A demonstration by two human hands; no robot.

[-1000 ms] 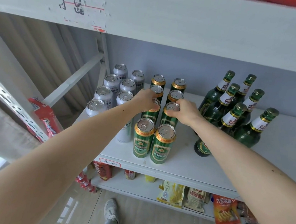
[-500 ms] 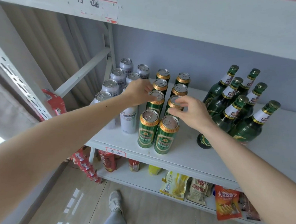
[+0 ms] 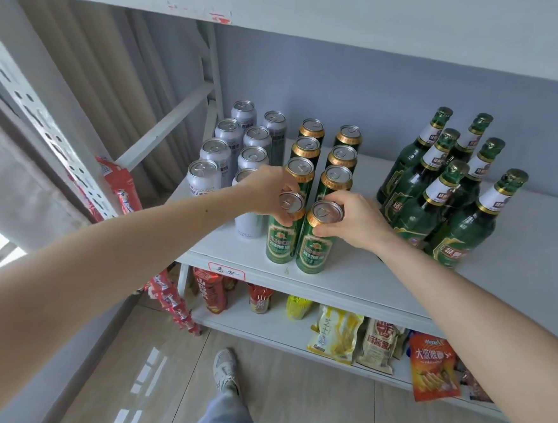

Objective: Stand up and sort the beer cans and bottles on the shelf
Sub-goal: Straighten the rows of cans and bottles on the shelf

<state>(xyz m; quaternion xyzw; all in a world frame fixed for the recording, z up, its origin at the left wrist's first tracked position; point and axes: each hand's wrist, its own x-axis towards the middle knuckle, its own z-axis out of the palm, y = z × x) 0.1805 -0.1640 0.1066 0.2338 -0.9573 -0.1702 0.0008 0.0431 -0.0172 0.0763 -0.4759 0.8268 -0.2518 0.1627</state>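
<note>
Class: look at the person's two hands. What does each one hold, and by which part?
Left hand grips the front-left green can by its top rim; right hand grips the front-right green can likewise.

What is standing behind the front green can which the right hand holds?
Three more green cans with gold rims in a row toward the wall; their lower parts are hidden.

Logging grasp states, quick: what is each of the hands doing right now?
Left hand: grips the top of the front left green can.
Right hand: grips the top of the front right green can.
</note>
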